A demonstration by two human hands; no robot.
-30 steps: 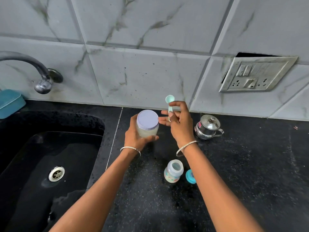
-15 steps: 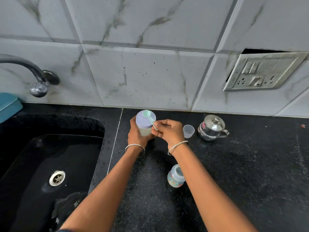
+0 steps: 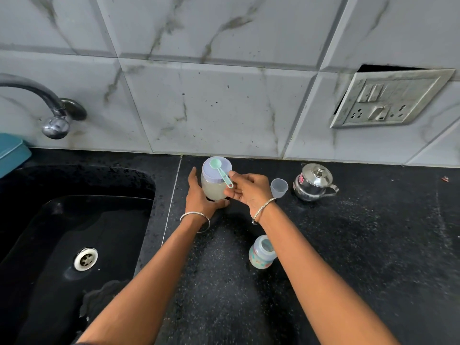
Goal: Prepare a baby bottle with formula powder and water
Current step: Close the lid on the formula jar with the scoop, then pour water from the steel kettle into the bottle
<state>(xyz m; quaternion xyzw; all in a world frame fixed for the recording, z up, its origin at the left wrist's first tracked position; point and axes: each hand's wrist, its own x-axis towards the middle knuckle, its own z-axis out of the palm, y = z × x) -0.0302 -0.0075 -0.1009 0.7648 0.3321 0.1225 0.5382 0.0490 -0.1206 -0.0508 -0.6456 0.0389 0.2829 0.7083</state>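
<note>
Left hand (image 3: 199,192) wrapped round jar (image 3: 214,191), steadying it on counter (image 3: 348,245). Right hand (image 3: 249,190) pinched spoon (image 3: 220,171) handle, bowl resting on closed lid (image 3: 207,174). Open bottle (image 3: 261,252) stood near, probably for powder.

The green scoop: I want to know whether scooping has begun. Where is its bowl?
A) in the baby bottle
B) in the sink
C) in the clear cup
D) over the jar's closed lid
D: the scoop has its bowl over the closed lid, handle pinched by the right hand.
</note>
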